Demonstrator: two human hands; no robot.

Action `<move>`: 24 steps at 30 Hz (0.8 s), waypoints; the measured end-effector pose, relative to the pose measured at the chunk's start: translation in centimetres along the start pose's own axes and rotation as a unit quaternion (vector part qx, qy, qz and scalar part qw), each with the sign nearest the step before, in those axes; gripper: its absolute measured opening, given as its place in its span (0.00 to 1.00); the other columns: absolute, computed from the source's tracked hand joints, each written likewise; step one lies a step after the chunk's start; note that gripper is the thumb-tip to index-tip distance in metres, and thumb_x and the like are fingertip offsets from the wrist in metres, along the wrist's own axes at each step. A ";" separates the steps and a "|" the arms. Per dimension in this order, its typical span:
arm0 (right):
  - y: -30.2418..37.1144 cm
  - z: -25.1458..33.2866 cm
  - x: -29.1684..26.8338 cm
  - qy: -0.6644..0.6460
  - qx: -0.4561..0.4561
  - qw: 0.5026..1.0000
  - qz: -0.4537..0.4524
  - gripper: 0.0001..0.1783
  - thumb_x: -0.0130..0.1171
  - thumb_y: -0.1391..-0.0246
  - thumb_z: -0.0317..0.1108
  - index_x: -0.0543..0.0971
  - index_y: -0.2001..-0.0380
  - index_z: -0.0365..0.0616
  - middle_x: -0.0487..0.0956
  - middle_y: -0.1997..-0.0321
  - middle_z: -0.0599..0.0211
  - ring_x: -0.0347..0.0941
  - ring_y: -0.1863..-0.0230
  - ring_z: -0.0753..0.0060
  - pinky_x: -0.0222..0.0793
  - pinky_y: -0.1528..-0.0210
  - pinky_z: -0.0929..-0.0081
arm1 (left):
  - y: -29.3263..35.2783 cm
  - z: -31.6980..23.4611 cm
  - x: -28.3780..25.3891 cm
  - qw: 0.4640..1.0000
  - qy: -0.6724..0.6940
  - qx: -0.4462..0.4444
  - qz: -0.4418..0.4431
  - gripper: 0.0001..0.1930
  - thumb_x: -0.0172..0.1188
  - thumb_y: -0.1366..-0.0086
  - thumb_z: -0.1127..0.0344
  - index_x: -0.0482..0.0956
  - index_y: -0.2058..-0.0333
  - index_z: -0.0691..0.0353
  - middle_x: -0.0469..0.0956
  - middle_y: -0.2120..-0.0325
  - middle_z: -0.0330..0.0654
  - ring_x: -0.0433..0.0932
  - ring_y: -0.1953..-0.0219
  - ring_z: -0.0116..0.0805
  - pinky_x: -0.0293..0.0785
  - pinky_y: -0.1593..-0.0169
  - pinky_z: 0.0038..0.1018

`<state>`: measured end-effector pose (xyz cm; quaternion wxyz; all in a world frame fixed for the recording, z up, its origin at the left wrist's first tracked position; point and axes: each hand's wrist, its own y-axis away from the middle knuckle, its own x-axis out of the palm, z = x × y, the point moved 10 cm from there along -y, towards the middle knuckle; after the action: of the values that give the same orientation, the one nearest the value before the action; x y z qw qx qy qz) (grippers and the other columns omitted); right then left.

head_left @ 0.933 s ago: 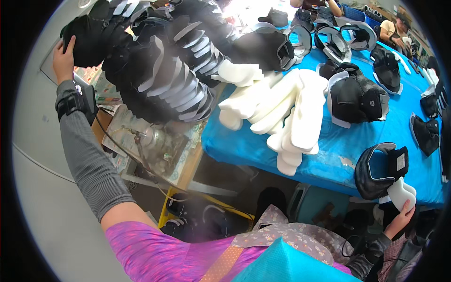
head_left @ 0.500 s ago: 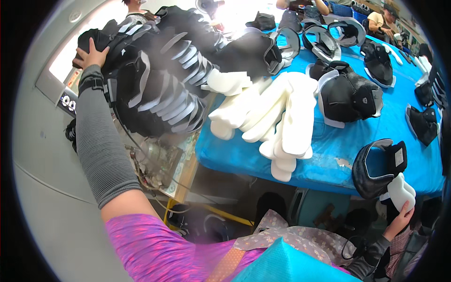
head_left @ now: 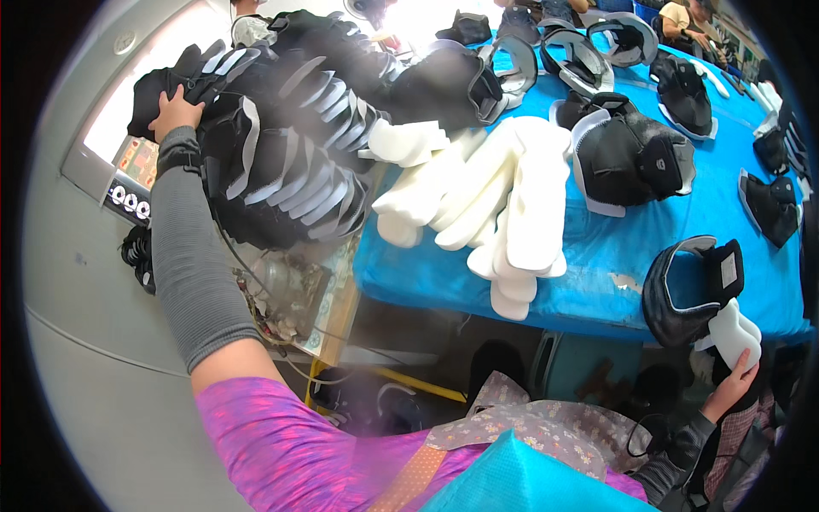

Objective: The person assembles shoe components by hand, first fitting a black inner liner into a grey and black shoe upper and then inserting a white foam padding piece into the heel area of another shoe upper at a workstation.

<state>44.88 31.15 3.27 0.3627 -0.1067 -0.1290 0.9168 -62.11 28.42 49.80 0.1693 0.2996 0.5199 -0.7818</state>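
Note:
At the far left my left hand reaches to a stack of black shoe uppers, its fingers bent around the edge of the end shoe upper. Part of that grip is hidden behind the hand. Low on the right, my right hand holds white foam pads, apparently a pair pressed together. Just beyond them, a black shoe upper with a grey lining stands at the table's near edge, its opening facing up. The pads overlap or touch its near side; I cannot tell which.
A heap of white foam pads lies on the blue-covered table. Behind it are several more uppers. Stacked uppers fill the left side above a cluttered wooden bench. A cable hangs by my left arm. A person sits far right.
My left hand's fingers, spread wide before, have drawn together on the black upper, and the hand has come slightly nearer. My right hand still holds the foam pads. The whole view has shifted slightly.

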 end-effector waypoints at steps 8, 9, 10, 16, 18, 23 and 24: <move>0.0 0.8 0.3 -0.027 0.003 0.999 0.034 0.21 0.56 0.36 0.41 0.72 0.49 0.34 0.76 0.52 0.61 0.71 0.53 0.72 0.66 0.47 0.75 | 3.5 -0.5 -4.6 0.996 0.049 -0.068 -0.016 0.34 0.57 0.42 0.43 0.61 0.36 0.30 0.50 0.30 0.34 0.53 0.33 0.60 0.59 0.37 0.55; -0.3 0.1 0.4 -0.032 0.004 0.999 0.037 0.21 0.56 0.36 0.41 0.72 0.50 0.34 0.76 0.52 0.61 0.71 0.53 0.72 0.66 0.47 0.75 | 4.8 -2.1 -6.0 0.998 0.054 -0.039 -0.019 0.35 0.58 0.42 0.42 0.62 0.36 0.33 0.52 0.31 0.40 0.56 0.34 0.59 0.59 0.37 0.52; -0.3 0.5 0.8 -0.033 0.003 0.999 0.038 0.21 0.56 0.36 0.41 0.72 0.50 0.33 0.76 0.52 0.61 0.71 0.53 0.72 0.66 0.48 0.76 | 4.9 -3.1 -7.0 0.996 0.071 0.003 -0.059 0.35 0.57 0.42 0.42 0.63 0.36 0.38 0.55 0.32 0.44 0.57 0.34 0.57 0.60 0.37 0.51; 0.1 2.8 2.6 -0.028 -0.019 0.998 0.044 0.21 0.56 0.36 0.41 0.72 0.50 0.33 0.76 0.53 0.61 0.72 0.54 0.72 0.67 0.49 0.76 | 14.8 -21.4 -11.6 0.806 0.444 0.391 -0.001 0.23 0.60 0.36 0.55 0.75 0.46 0.60 0.74 0.46 0.52 0.73 0.44 0.47 0.67 0.41 0.35; 0.4 3.5 2.2 -0.009 -0.027 0.999 0.032 0.21 0.56 0.36 0.41 0.72 0.50 0.34 0.76 0.53 0.61 0.72 0.54 0.72 0.67 0.49 0.75 | 25.1 -28.8 -15.7 0.649 0.504 0.568 -0.036 0.18 0.60 0.37 0.67 0.76 0.48 0.58 0.74 0.46 0.49 0.70 0.41 0.47 0.64 0.38 0.35; 0.7 3.9 3.5 -0.017 -0.038 0.999 0.031 0.20 0.55 0.36 0.41 0.72 0.51 0.34 0.76 0.53 0.61 0.72 0.55 0.72 0.67 0.49 0.75 | 35.9 -40.5 -8.7 0.714 0.218 0.638 -0.188 0.15 0.54 0.40 0.68 0.78 0.54 0.56 0.73 0.44 0.39 0.65 0.37 0.37 0.59 0.37 0.50; 0.8 4.1 3.8 -0.014 -0.040 0.998 0.041 0.20 0.55 0.36 0.41 0.72 0.51 0.35 0.76 0.54 0.62 0.72 0.55 0.73 0.67 0.49 0.76 | 35.2 -42.2 -6.5 0.751 0.167 0.625 -0.134 0.16 0.54 0.41 0.68 0.76 0.52 0.56 0.73 0.46 0.40 0.64 0.37 0.37 0.58 0.36 0.50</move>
<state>40.47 32.56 6.48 0.3180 -0.1136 -0.1661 0.9265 -24.52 52.52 17.20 -0.2519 0.3918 -0.0297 -0.8844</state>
